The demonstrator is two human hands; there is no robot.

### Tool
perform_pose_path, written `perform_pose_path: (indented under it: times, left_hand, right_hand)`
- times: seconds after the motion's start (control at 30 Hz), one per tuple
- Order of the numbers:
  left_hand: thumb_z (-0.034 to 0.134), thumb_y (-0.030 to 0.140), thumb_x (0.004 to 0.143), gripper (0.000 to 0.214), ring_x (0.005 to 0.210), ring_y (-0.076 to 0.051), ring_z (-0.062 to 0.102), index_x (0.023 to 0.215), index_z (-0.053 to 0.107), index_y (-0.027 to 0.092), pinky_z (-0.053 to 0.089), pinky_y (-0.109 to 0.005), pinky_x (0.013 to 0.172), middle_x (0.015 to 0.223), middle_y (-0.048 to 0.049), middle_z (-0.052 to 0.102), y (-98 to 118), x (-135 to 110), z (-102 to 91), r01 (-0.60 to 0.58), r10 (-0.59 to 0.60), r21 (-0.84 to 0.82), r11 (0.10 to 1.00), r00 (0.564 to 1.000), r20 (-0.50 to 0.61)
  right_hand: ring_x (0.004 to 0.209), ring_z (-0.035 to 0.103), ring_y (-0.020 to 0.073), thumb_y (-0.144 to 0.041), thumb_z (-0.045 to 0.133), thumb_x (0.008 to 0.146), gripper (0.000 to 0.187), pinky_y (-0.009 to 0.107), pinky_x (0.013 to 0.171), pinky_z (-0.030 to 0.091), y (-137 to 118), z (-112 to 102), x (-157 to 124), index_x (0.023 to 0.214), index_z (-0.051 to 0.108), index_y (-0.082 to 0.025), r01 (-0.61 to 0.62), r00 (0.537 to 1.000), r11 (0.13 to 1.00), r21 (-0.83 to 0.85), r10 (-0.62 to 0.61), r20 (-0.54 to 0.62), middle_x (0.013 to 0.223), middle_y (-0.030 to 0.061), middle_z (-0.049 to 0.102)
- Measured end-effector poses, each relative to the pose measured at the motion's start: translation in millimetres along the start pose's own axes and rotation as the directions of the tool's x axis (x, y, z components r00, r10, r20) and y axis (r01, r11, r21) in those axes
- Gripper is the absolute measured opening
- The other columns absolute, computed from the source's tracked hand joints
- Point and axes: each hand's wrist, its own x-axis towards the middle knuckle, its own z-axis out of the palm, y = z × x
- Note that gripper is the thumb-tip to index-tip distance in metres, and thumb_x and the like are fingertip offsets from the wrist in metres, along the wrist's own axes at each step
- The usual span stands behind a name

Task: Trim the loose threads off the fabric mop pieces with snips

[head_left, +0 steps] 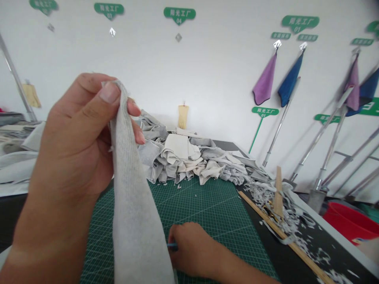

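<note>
Raised close to the camera, my left hand (79, 130) pinches the top end of a pale grey ribbed fabric strip (133, 205) between thumb and fingers. The strip hangs down and widens toward the bottom of the view. Lower down, my right hand (192, 248) is closed just beside the strip's right edge, above a green cutting mat (213, 213). A small blue-handled tool (172, 246) shows at its fingers; the rest of that tool is hidden behind the strip and the hand.
Grey and cream fabric pieces (189, 152) are heaped behind the mat, and folded cloth (17, 161) lies at left. To the right are a long wooden ruler (284, 234), a shorter wooden strip (278, 193) and scattered offcuts (296, 221). A red bucket (349, 221) stands past the table edge.
</note>
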Motion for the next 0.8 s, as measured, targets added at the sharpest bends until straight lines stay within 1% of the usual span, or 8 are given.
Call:
perform_pose_path:
  times: [0.13, 0.23, 0.3, 0.4, 0.5, 0.6, 0.67, 0.8]
  left_hand:
    - [0.059, 0.024, 0.09, 0.015, 0.046, -0.01, 0.059, 0.076, 0.054, 0.02, 0.049, -0.022, 0.041, 0.074, 0.0014, 0.058, -1, 1, -1.1, -0.049, 0.05, -0.006, 0.999, 0.999, 0.012]
    - [0.057, 0.022, 0.091, 0.014, 0.046, -0.01, 0.059, 0.077, 0.056, 0.02, 0.047, -0.022, 0.04, 0.076, 0.0009, 0.059, -2, 1, -1.7, -0.063, 0.063, 0.017, 0.998, 0.998, 0.007]
    - [0.059, 0.023, 0.09, 0.012, 0.048, -0.011, 0.06, 0.078, 0.057, 0.019, 0.045, -0.022, 0.039, 0.078, -0.0002, 0.06, -2, 1, -1.6, -0.045, 0.044, 0.051, 0.998, 0.999, 0.007]
    - [0.061, 0.024, 0.089, 0.009, 0.05, -0.013, 0.06, 0.081, 0.059, 0.019, 0.043, -0.023, 0.037, 0.079, -0.0014, 0.062, 1, 0, -0.5, -0.024, 0.025, 0.07, 0.997, 1.0, -0.006]
    - [0.062, 0.025, 0.088, 0.009, 0.048, -0.013, 0.059, 0.082, 0.059, 0.019, 0.042, -0.023, 0.035, 0.076, -0.0019, 0.062, 3, 0, 2.0, -0.021, 0.022, 0.071, 0.997, 1.0, -0.015]
    - [0.064, 0.023, 0.087, 0.007, 0.045, -0.014, 0.059, 0.082, 0.059, 0.019, 0.04, -0.023, 0.033, 0.074, -0.0022, 0.063, 5, -1, 5.7, -0.007, 0.009, 0.072, 0.997, 1.0, -0.02]
    - [0.063, 0.02, 0.087, 0.005, 0.045, -0.013, 0.06, 0.084, 0.06, 0.019, 0.041, -0.022, 0.033, 0.073, -0.0019, 0.064, 5, -2, 8.0, -0.017, 0.018, 0.06, 0.998, 1.0, -0.013]
    - [0.063, 0.017, 0.088, 0.003, 0.045, -0.013, 0.062, 0.085, 0.061, 0.018, 0.043, -0.02, 0.034, 0.07, -0.0013, 0.065, 5, -3, 10.5, -0.031, 0.031, 0.043, 0.999, 0.999, 0.021]
  right_hand:
    - [0.083, 0.069, 0.0247, -0.037, 0.057, 0.084, 0.027, 0.027, 0.065, 0.041, 10, -3, 2, 0.093, 0.075, -0.019, -0.06, 0.995, 0.997, -0.04, 0.057, -0.086, 0.088, 0.011, 0.075]
    - [0.082, 0.067, 0.0247, -0.055, 0.054, 0.086, 0.042, 0.028, 0.063, 0.039, 11, -2, 2, 0.093, 0.075, -0.019, -0.065, 0.991, 0.998, 0.027, 0.067, -0.114, 0.086, 0.0113, 0.074]
    - [0.076, 0.065, 0.0226, -0.066, 0.058, 0.08, 0.051, 0.027, 0.06, 0.036, 10, 3, 4, 0.091, 0.075, -0.019, -0.075, 0.991, 0.992, 0.103, 0.086, -0.099, 0.081, 0.0095, 0.073]
    - [0.06, 0.055, 0.0147, -0.063, 0.065, 0.075, 0.046, 0.024, 0.052, 0.031, 9, 12, 10, 0.08, 0.073, -0.018, -0.095, 0.995, 0.958, 0.272, 0.103, -0.013, 0.066, 0.0026, 0.064]
    - [0.051, 0.04, 0.0085, -0.052, 0.067, 0.078, 0.037, 0.022, 0.047, 0.026, 8, 20, 16, 0.066, 0.063, -0.017, -0.109, 0.994, 0.85, 0.515, 0.077, 0.083, 0.054, -0.0036, 0.047]
    - [0.046, 0.033, 0.0071, -0.048, 0.07, 0.076, 0.036, 0.02, 0.041, 0.023, 6, 26, 17, 0.062, 0.053, -0.019, -0.215, 0.965, 0.638, 0.74, 0.025, 0.259, 0.052, -0.0059, 0.039]
    - [0.044, 0.034, 0.007, -0.045, 0.074, 0.072, 0.035, 0.019, 0.038, 0.023, 3, 32, 17, 0.063, 0.052, -0.019, -0.297, 0.934, 0.52, 0.801, -0.014, 0.356, 0.051, -0.006, 0.042]
    - [0.04, 0.033, 0.0058, -0.035, 0.079, 0.066, 0.029, 0.018, 0.034, 0.022, -5, 41, 19, 0.064, 0.056, -0.018, -0.332, 0.923, 0.442, 0.833, -0.03, 0.383, 0.05, -0.0067, 0.043]
